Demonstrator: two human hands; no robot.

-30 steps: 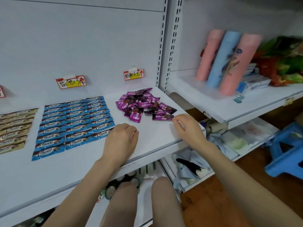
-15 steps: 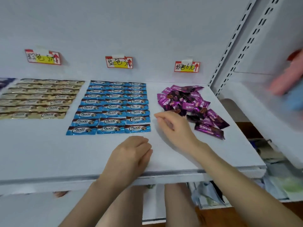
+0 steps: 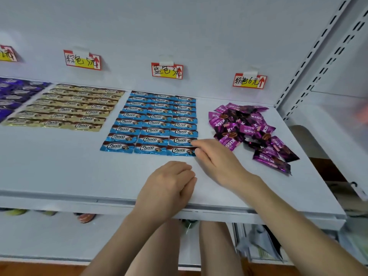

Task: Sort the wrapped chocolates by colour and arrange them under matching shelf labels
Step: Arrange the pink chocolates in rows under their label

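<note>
The blue chocolates [image 3: 157,122] lie flat in three tidy columns directly below the blue label [image 3: 166,71], at twelve o'clock from the left hand, so the block reads as one colour group. The right hand [image 3: 219,162] reaches toward ten o'clock. Its fingertips [image 3: 196,144] touch the right ends of the two nearest blue wrappers with the fingers fairly straight. This looks like nudging the edge square rather than a pinch, and nothing is grasped. The left hand [image 3: 167,186] rests knuckles-up on the shelf [image 3: 59,166] near its front edge. It is loosely curled, idle, and has nothing visible in it.

At two o'clock from the right hand, the pink chocolates [image 3: 247,128] sit in a loose, overlapping heap below the pink label [image 3: 250,81]. They are in the right place but not yet laid out, and are probably the remaining work. At nine to ten o'clock of the blue block, the gold chocolates [image 3: 69,108] are in neat rows under their own label [image 3: 82,60]. Farther left, violet chocolates [image 3: 14,92] run out of view.
</note>
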